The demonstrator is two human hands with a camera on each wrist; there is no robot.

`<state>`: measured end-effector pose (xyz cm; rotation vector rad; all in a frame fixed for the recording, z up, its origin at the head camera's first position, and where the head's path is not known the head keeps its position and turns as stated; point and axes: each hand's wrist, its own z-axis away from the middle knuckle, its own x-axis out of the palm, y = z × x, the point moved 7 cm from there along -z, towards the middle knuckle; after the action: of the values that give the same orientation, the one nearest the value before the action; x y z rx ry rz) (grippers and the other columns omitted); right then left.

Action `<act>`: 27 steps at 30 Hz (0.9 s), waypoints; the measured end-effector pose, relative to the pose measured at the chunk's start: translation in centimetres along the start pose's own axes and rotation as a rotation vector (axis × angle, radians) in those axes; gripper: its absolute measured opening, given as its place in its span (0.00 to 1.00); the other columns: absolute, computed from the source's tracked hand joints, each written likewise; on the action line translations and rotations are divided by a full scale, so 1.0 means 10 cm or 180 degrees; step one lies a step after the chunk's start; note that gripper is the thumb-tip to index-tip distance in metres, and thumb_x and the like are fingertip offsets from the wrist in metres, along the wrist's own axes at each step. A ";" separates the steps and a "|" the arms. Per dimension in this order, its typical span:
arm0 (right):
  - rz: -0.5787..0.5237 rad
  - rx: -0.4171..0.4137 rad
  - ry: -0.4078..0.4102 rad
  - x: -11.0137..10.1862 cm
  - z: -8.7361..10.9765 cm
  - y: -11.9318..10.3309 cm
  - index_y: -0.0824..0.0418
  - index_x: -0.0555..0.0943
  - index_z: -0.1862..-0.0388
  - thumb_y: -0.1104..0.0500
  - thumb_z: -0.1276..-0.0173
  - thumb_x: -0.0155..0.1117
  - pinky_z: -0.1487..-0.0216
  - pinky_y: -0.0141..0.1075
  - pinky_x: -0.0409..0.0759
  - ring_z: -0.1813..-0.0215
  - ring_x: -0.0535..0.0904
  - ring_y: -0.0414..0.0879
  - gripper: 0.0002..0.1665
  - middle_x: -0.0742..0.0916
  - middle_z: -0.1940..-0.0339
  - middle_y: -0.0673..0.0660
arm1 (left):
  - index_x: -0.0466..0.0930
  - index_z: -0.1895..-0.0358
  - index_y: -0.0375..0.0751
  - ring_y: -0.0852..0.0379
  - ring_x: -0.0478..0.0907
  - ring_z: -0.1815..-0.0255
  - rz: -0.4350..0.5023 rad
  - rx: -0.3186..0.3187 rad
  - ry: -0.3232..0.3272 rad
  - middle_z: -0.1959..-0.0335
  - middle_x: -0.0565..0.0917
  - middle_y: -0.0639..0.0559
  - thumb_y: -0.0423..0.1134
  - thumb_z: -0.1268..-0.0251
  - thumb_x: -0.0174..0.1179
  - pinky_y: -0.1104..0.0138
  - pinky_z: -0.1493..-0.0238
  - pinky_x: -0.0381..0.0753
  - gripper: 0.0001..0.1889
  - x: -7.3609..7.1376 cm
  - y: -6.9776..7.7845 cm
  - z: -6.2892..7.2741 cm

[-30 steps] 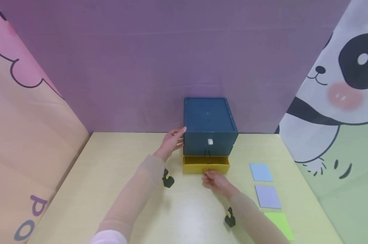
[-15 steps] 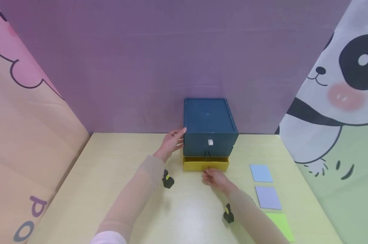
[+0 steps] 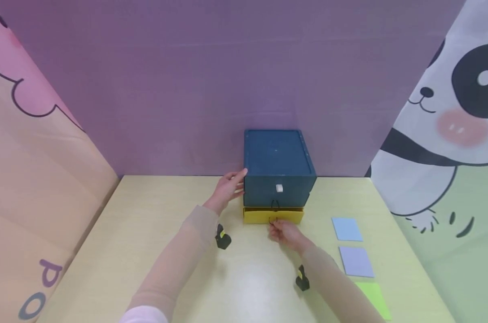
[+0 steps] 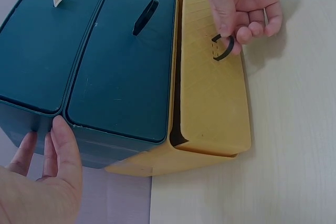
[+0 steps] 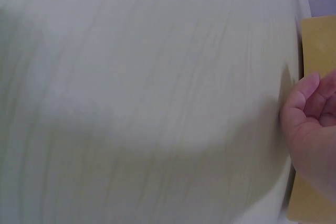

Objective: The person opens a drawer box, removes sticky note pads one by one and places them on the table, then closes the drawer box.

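Note:
A blue drawer unit stands against the back wall, with a yellow drawer at the bottom pulled slightly out. My right hand pinches the black loop handle on the yellow front, between thumb and index finger in the left wrist view. Against the unit's left side rests my left hand, its fingers extended along the wall. The two blue drawers above look closed; one has a white pull, the other a black loop. In the right wrist view, only part of the yellow front shows beside the right hand.
Blue, purple and green square sheets lie in a column on the table's right side. A black object with a yellow mark appears beside each forearm. Printed cloth walls border the table.
The yellow drawer has slid inward, narrowing its opening. My right hand has moved forward with its handle, while my left hand has stayed against the unit's side.

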<state>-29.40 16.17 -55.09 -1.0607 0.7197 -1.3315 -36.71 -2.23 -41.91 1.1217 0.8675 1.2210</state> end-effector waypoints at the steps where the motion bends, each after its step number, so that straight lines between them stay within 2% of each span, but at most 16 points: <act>1: 0.0016 -0.0020 -0.0013 0.00 0.00 -0.01 0.78 0.66 0.44 0.63 0.22 0.39 0.58 0.32 0.77 0.64 0.72 0.44 0.19 0.79 0.65 0.55 | 0.68 0.38 0.40 0.47 0.74 0.41 0.0006 -0.0006 0.0002 0.41 0.74 0.43 0.56 0.37 0.59 0.57 0.40 0.77 0.31 0.00 0.00 0.00; 5: 0.0033 -0.0077 -0.0024 0.01 -0.01 -0.03 0.79 0.65 0.44 0.63 0.23 0.39 0.57 0.31 0.78 0.65 0.73 0.43 0.19 0.79 0.65 0.54 | 0.67 0.37 0.40 0.46 0.73 0.41 0.0034 -0.0012 0.0015 0.41 0.74 0.43 0.56 0.37 0.59 0.57 0.40 0.77 0.31 0.00 0.01 0.01; 12: 0.0175 -0.0065 0.0146 -0.02 -0.05 -0.02 0.80 0.67 0.44 0.64 0.23 0.40 0.59 0.31 0.79 0.66 0.74 0.42 0.19 0.80 0.66 0.53 | 0.66 0.37 0.40 0.46 0.73 0.40 -0.0004 -0.0039 0.0006 0.40 0.73 0.43 0.56 0.37 0.58 0.57 0.39 0.76 0.32 0.01 0.02 0.03; 18: 0.0142 -0.0055 0.0209 -0.02 -0.06 -0.03 0.80 0.67 0.45 0.65 0.24 0.39 0.59 0.32 0.80 0.66 0.75 0.42 0.19 0.80 0.66 0.54 | 0.65 0.36 0.40 0.46 0.73 0.39 -0.0037 -0.0050 0.0015 0.39 0.73 0.43 0.57 0.37 0.58 0.57 0.39 0.76 0.33 0.01 0.01 0.04; 27: 0.0275 -0.0061 0.0289 -0.07 -0.13 -0.03 0.79 0.68 0.46 0.65 0.24 0.39 0.60 0.32 0.81 0.67 0.76 0.41 0.19 0.81 0.67 0.54 | 0.66 0.36 0.40 0.46 0.72 0.39 -0.0082 -0.0063 0.0029 0.39 0.72 0.44 0.58 0.37 0.58 0.57 0.39 0.76 0.33 0.01 0.02 0.05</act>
<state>-30.81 16.60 -55.44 -0.9782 0.8383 -1.3070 -36.28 -2.19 -41.63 1.0868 0.8724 1.2120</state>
